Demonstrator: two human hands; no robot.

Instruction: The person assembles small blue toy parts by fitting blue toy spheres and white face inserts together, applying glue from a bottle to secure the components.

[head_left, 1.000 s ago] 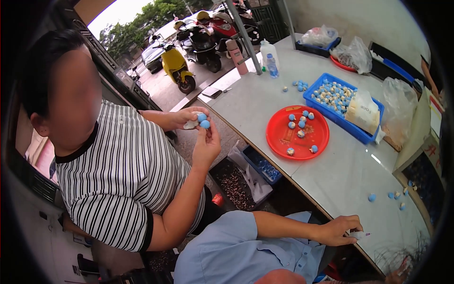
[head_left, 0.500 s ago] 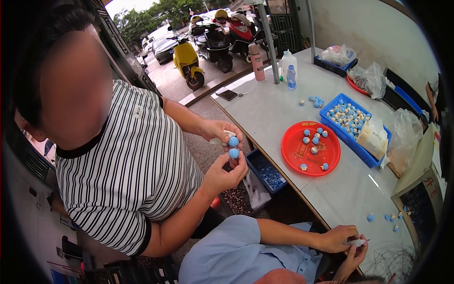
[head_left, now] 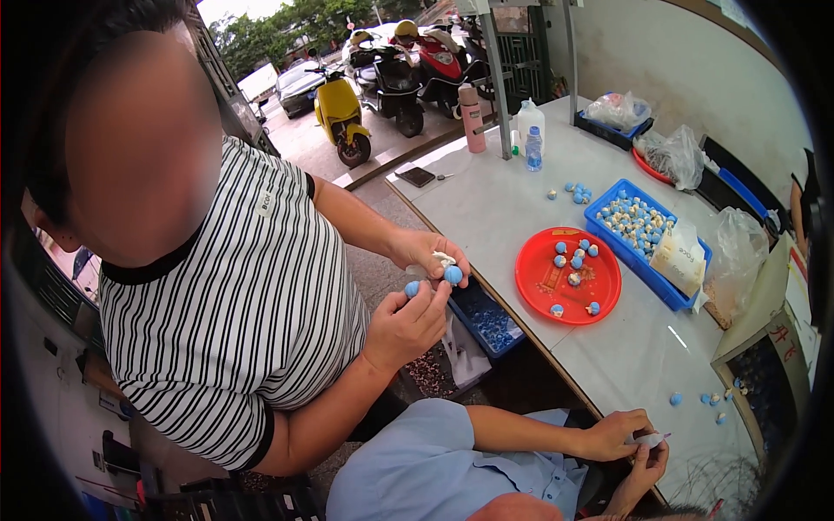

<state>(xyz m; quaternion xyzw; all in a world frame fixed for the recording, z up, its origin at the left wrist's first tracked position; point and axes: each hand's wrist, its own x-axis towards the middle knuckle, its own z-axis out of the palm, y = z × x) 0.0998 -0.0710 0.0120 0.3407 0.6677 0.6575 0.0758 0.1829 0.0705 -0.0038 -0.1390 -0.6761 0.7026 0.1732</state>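
In the lower right of the head view, my left hand (head_left: pixel 615 435) and my right hand (head_left: pixel 645 476) meet at the table's near edge. Both have closed fingertips pinched on a small whitish, see-through piece with a pinkish end (head_left: pixel 647 440); its exact kind is not clear. Several blue and white balls (head_left: pixel 676 399) lie on the table just beyond my hands. At my left a co-worker in a striped shirt (head_left: pixel 252 295) holds one blue ball (head_left: pixel 453 275) with white material on top and another blue ball (head_left: pixel 412 289) in the other hand.
A round red tray (head_left: pixel 612 282) with several balls and a blue basket (head_left: pixel 673 297) full of them stand on the pale table (head_left: pixel 486 213). Bottles (head_left: pixel 534 149), a phone (head_left: pixel 416 176) and plastic bags (head_left: pixel 743 247) lie farther off. Below the edge sits a blue bin (head_left: pixel 508 347).
The co-worker's two balls have moved apart, one leftward and one rightward. My hands stay together on the whitish piece, almost unmoved. The whole view has shifted slightly.
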